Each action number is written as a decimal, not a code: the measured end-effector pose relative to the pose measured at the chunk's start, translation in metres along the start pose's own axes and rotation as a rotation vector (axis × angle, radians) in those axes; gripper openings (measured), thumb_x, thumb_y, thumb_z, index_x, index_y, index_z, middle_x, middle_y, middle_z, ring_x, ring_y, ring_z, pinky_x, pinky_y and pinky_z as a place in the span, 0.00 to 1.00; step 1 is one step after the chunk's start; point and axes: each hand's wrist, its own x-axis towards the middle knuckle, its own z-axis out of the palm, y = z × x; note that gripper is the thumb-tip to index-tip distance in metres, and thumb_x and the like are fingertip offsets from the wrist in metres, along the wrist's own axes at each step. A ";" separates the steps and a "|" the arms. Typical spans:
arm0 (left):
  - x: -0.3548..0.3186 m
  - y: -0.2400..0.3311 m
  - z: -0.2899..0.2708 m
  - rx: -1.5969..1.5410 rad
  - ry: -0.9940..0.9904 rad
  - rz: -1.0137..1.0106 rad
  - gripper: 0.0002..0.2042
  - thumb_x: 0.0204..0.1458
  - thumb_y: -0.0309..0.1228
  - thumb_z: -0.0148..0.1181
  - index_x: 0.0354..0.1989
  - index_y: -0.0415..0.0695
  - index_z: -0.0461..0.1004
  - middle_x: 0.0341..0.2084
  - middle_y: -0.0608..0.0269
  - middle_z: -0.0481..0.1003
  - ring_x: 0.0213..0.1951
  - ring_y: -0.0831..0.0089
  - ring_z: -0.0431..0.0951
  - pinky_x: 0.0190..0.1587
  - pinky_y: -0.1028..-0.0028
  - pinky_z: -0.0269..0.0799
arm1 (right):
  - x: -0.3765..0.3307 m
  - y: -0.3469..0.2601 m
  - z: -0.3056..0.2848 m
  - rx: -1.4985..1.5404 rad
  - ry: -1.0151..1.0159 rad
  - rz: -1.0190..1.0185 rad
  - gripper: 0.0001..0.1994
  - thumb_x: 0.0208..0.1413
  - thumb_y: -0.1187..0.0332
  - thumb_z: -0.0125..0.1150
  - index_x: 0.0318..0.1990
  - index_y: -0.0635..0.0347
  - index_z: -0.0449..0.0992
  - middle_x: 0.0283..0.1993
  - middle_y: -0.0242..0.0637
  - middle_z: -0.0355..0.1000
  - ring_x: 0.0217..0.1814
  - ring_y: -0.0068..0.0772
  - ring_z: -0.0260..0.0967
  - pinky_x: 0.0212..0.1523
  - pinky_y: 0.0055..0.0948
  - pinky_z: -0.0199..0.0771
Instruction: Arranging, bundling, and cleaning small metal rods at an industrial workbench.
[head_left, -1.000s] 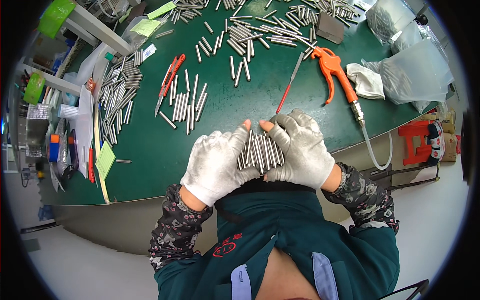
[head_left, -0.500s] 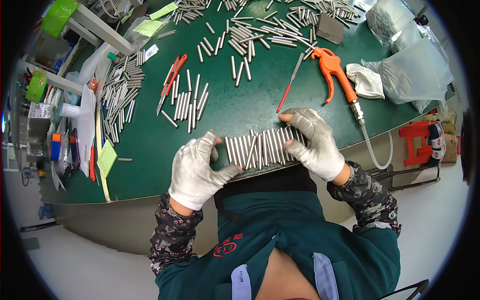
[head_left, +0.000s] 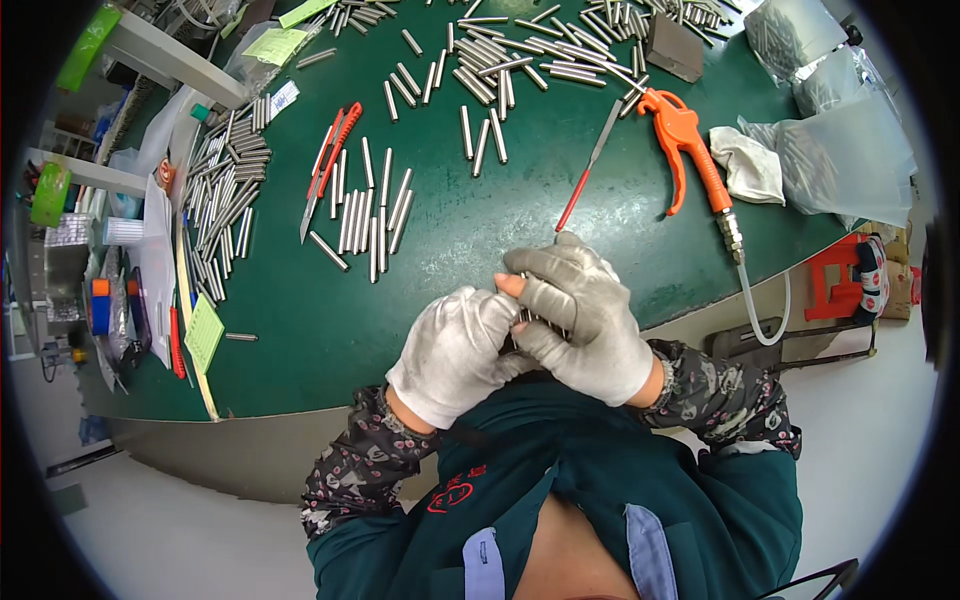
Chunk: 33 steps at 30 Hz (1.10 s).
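In the head view, my gloved left hand (head_left: 452, 352) and gloved right hand (head_left: 588, 322) meet at the table's front edge. Both are closed around a bundle of steel pins (head_left: 526, 315), mostly hidden by the gloves; a few pin ends show between the fingers. The right fingers curl over the far side, with a bare fingertip next to the left hand. Beyond them on the green table (head_left: 460, 250) lies a thin file (head_left: 586, 168) with a red handle. A small group of loose pins (head_left: 381, 205) lies to the left, beside a red-handled knife (head_left: 330, 170).
An orange air gun (head_left: 690, 150) with a hose lies at right, near a white cloth (head_left: 748, 165) and plastic bags of pins (head_left: 840, 160). More pins (head_left: 500, 65) are scattered at the back by a brown block (head_left: 675, 48). Another pile (head_left: 225, 180) lies left.
The row of pins that lay spread along the table edge is now gathered between my hands. My left hand moved right, my right hand moved left, and they now meet.
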 end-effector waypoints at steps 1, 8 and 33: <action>0.000 0.000 0.000 -0.027 0.003 -0.021 0.19 0.32 0.30 0.70 0.32 0.42 0.67 0.22 0.57 0.70 0.28 0.56 0.73 0.31 0.61 0.70 | 0.002 -0.002 -0.001 -0.049 -0.044 0.025 0.21 0.35 0.69 0.67 0.44 0.58 0.78 0.47 0.41 0.73 0.49 0.45 0.69 0.53 0.44 0.65; -0.017 -0.004 -0.011 -0.271 -0.074 -0.087 0.29 0.32 0.24 0.71 0.47 0.40 0.67 0.30 0.61 0.72 0.31 0.62 0.73 0.34 0.68 0.71 | 0.006 -0.005 0.000 -0.195 -0.153 -0.015 0.21 0.28 0.67 0.66 0.38 0.55 0.77 0.45 0.40 0.72 0.45 0.45 0.69 0.51 0.44 0.65; -0.057 0.060 0.079 -2.031 0.221 -0.601 0.30 0.48 0.44 0.65 0.57 0.45 0.63 0.54 0.61 0.66 0.59 0.67 0.64 0.62 0.64 0.60 | -0.045 -0.039 -0.015 -0.108 -0.332 0.019 0.19 0.37 0.63 0.60 0.40 0.60 0.76 0.43 0.40 0.72 0.48 0.46 0.66 0.52 0.43 0.64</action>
